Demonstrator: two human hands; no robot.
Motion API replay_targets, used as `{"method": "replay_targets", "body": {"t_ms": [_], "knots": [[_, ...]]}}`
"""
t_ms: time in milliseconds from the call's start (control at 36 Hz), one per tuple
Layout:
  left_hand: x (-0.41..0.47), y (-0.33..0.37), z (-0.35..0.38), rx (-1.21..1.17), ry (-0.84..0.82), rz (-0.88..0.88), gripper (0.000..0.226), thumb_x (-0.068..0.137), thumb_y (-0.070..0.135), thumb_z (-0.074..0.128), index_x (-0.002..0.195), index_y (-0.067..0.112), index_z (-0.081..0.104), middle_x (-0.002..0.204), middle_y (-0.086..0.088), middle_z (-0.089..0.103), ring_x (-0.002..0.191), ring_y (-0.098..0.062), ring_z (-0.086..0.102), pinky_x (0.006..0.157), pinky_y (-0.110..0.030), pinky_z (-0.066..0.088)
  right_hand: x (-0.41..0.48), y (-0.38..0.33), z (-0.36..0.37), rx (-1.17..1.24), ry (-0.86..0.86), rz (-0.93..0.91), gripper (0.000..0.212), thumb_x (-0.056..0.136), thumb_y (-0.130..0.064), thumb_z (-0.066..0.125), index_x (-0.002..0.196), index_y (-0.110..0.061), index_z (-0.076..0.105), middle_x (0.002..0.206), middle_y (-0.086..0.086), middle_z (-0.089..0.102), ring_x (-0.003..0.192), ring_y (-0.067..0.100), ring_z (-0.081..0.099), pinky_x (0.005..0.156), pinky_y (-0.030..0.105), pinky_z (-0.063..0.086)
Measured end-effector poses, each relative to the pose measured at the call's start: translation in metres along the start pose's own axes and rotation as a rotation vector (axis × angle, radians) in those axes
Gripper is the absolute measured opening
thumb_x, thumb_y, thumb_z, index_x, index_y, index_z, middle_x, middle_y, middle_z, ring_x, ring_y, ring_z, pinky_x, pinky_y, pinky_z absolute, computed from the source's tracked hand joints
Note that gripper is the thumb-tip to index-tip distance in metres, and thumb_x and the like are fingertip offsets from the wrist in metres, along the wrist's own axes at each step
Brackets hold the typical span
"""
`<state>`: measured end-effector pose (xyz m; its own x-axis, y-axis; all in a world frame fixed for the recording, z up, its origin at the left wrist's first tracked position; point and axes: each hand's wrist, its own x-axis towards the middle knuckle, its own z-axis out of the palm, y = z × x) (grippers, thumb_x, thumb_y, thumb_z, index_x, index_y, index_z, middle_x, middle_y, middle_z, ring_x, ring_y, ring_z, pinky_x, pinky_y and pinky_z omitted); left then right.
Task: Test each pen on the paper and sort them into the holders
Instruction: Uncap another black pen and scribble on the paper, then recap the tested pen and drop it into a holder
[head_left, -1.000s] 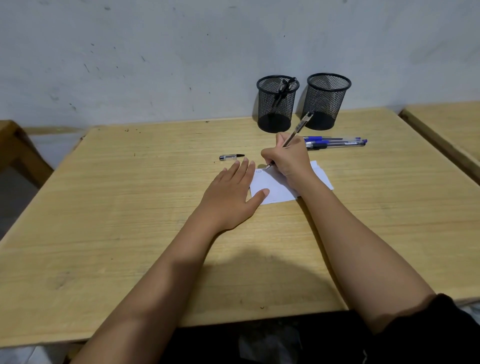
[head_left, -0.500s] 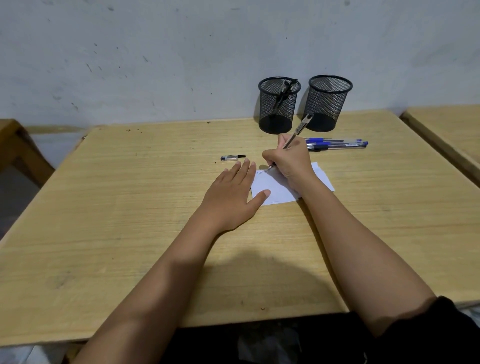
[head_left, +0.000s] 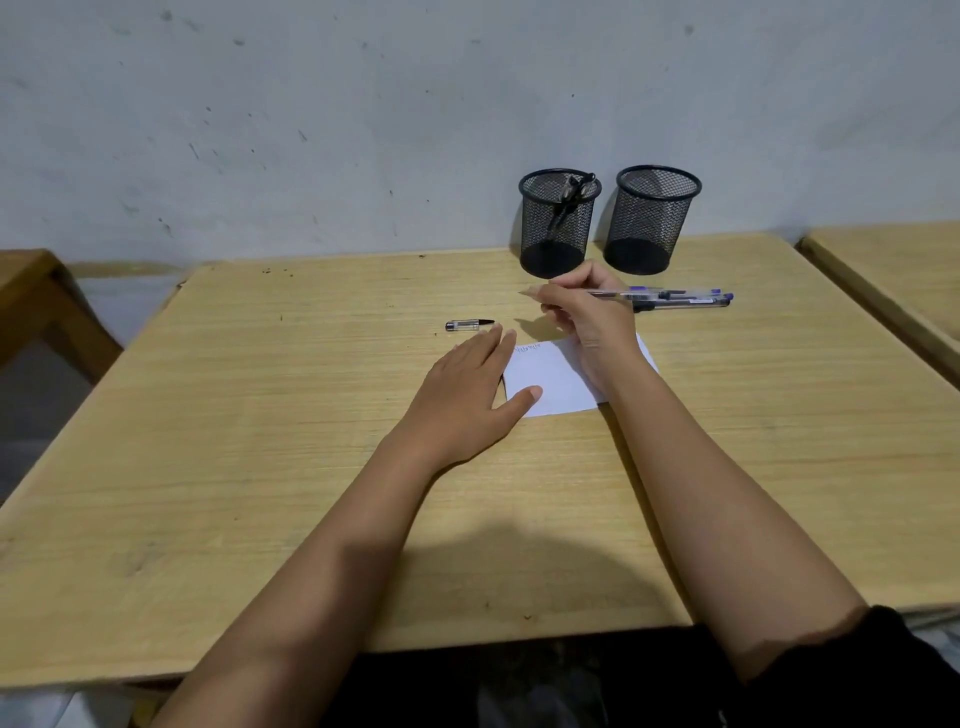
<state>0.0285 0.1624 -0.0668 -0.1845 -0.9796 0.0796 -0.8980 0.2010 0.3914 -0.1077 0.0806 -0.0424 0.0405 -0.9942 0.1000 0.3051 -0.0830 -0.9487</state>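
My right hand (head_left: 589, 317) is lifted off the white paper (head_left: 556, 379) and pinches a clear pen (head_left: 631, 295) that lies almost level, its rear end pointing right. My left hand (head_left: 467, 395) rests flat on the table, thumb and fingertips on the paper's left edge. A scribble shows at the paper's top left corner. A pen cap (head_left: 467, 325) lies just beyond my left fingertips. Several pens (head_left: 685, 301) lie side by side behind my right hand. The left mesh holder (head_left: 558, 223) has a dark pen in it; in the right mesh holder (head_left: 652, 221) I see nothing.
Both holders stand at the far edge of the wooden table (head_left: 260, 441), against a grey wall. A second wooden table (head_left: 893, 270) sits to the right. A wooden bench edge (head_left: 36, 301) shows at the left.
My right hand has raised the pen from the paper and swung it from a steep writing angle to nearly level. My left hand has stayed put on the paper's edge.
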Motion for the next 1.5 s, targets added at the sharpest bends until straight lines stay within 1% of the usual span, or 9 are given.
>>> {"method": "replay_targets", "body": {"t_ms": [111,194,333,444,556,667,917,1167,1500], "knots": [[-0.004,0.003,-0.003,-0.108,0.033,0.015,0.066,0.095,0.048,0.039,0.15,0.024,0.012,0.159,0.007,0.006,0.145,-0.009,0.004,0.116,-0.031,0.01,0.0,-0.005,-0.001,0.128,-0.059,0.023,0.01,0.076,0.008,0.067,0.082,0.0,0.067,0.082,0.013,0.068,0.079,0.019,0.068,0.075,0.023,0.057],[-0.005,0.003,-0.008,-0.259,0.068,-0.012,0.062,0.096,0.045,0.04,0.149,0.023,0.016,0.158,0.008,0.01,0.145,-0.009,0.006,0.118,-0.033,0.012,-0.001,-0.011,-0.003,0.15,-0.069,0.063,0.016,0.078,0.008,0.065,0.094,0.007,0.066,0.091,0.016,0.069,0.089,0.023,0.068,0.086,0.027,0.055],[0.013,-0.014,-0.019,-0.267,0.203,-0.09,0.051,0.099,0.03,0.037,0.146,0.013,0.028,0.154,-0.001,0.026,0.142,-0.015,0.018,0.113,-0.026,0.015,-0.002,-0.025,-0.009,0.113,-0.061,0.086,0.024,0.075,0.007,0.068,0.099,0.008,0.066,0.093,0.017,0.071,0.088,0.024,0.07,0.086,0.028,0.056],[0.031,-0.037,-0.019,-0.193,0.153,-0.16,0.048,0.097,0.024,0.042,0.141,0.007,0.036,0.148,-0.008,0.035,0.137,-0.022,0.028,0.112,-0.03,0.024,-0.002,-0.038,-0.014,0.051,-0.091,0.049,0.019,0.076,0.006,0.068,0.096,0.006,0.067,0.086,0.012,0.073,0.081,0.022,0.071,0.083,0.025,0.056],[0.044,-0.047,-0.016,-0.162,0.186,-0.151,0.03,0.095,0.024,0.048,0.115,0.005,0.057,0.125,-0.009,0.052,0.119,-0.025,0.042,0.093,-0.026,0.035,-0.002,-0.048,-0.019,0.047,-0.103,0.038,0.016,0.077,0.008,0.066,0.093,0.006,0.068,0.08,0.007,0.074,0.078,0.02,0.071,0.08,0.024,0.057],[0.048,-0.042,-0.018,-0.207,0.265,-0.122,0.028,0.095,0.023,0.051,0.112,0.006,0.066,0.112,-0.007,0.057,0.11,-0.019,0.047,0.085,-0.02,0.032,-0.004,-0.057,-0.022,0.039,-0.107,0.046,0.015,0.076,0.01,0.066,0.09,0.004,0.068,0.079,0.007,0.074,0.076,0.02,0.071,0.079,0.025,0.057],[0.044,-0.007,-0.029,-0.863,0.348,-0.147,0.011,0.083,0.004,0.068,0.093,0.003,0.07,0.088,-0.01,0.067,0.068,-0.002,0.063,0.06,-0.008,0.047,-0.007,-0.062,-0.025,-0.028,-0.17,0.039,0.011,0.075,0.008,0.067,0.083,0.001,0.07,0.074,0.009,0.073,0.07,0.019,0.07,0.074,0.023,0.058],[0.047,0.007,-0.051,-0.914,0.375,-0.038,0.018,0.074,0.004,0.076,0.09,0.009,0.071,0.081,-0.002,0.069,0.066,0.003,0.06,0.067,-0.009,0.048,-0.012,-0.061,-0.027,-0.032,-0.159,0.036,0.016,0.075,0.008,0.067,0.091,0.01,0.067,0.082,0.017,0.07,0.069,0.018,0.07,0.065,0.017,0.055],[0.043,0.017,-0.059,-1.044,0.307,0.005,0.021,0.069,-0.001,0.078,0.086,0.008,0.071,0.084,-0.003,0.072,0.073,-0.004,0.066,0.073,-0.013,0.05,-0.019,-0.063,-0.02,0.045,-0.172,0.062,0.007,0.075,0.008,0.068,0.08,0.004,0.067,0.067,0.01,0.07,0.064,0.018,0.069,0.065,0.017,0.056]]}}
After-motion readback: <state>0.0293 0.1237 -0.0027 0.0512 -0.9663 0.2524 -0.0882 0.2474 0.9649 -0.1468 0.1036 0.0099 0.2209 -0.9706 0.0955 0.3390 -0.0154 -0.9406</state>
